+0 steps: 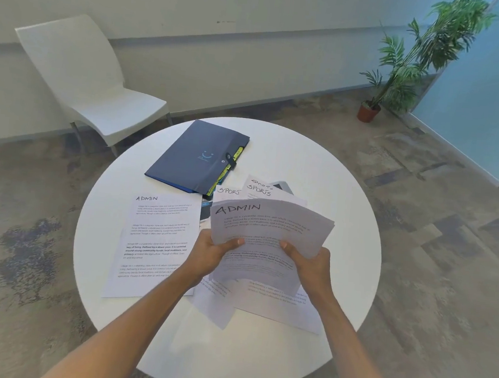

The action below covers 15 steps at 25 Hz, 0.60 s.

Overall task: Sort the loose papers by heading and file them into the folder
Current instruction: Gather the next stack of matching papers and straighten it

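Observation:
Both hands hold up a small stack of papers (269, 223) above the round white table (347, 197); its top sheet is headed ADMIN. My left hand (214, 253) grips the stack's lower left edge, my right hand (308, 264) its lower right edge. Flat on the table to the left lies another ADMIN sheet (156, 241). Behind the held stack, sheets headed SPORTS (260, 189) stick out. More loose sheets (277, 308) lie under my hands. A dark blue folder (197, 154), closed with a strap, lies at the table's far side with yellow tabs at its edge.
A white chair (85, 84) stands beyond the table on the left. A potted plant (403, 66) stands on the floor at the far right by a blue wall. A grey object (281, 186) peeks out behind the SPORTS sheets.

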{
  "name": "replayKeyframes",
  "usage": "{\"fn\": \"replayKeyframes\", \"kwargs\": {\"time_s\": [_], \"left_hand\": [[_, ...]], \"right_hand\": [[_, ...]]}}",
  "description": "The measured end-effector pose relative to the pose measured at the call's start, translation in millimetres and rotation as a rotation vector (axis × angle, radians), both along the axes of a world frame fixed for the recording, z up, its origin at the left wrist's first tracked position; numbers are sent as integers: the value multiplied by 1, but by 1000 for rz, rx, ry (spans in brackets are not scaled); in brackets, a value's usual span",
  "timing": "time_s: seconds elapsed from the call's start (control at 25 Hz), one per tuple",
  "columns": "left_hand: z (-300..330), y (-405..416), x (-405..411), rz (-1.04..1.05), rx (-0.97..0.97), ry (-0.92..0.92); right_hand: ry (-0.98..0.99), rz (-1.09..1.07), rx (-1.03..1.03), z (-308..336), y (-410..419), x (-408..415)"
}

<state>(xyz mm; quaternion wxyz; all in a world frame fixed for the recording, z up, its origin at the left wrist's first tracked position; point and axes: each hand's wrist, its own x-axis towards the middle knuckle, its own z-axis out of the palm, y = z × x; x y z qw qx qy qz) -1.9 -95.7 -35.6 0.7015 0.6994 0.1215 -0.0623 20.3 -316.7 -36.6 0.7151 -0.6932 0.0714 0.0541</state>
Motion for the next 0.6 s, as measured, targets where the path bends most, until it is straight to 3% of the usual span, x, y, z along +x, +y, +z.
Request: {"fn": "replayKeyframes", "kwargs": {"time_s": [0.32, 0.6], "left_hand": [[2, -6, 22, 160, -225, 128], [-8, -20, 43, -21, -253, 325]], "right_hand": [[41, 64, -97, -14, -18, -7], [142, 137, -147, -12, -52, 0]]}}
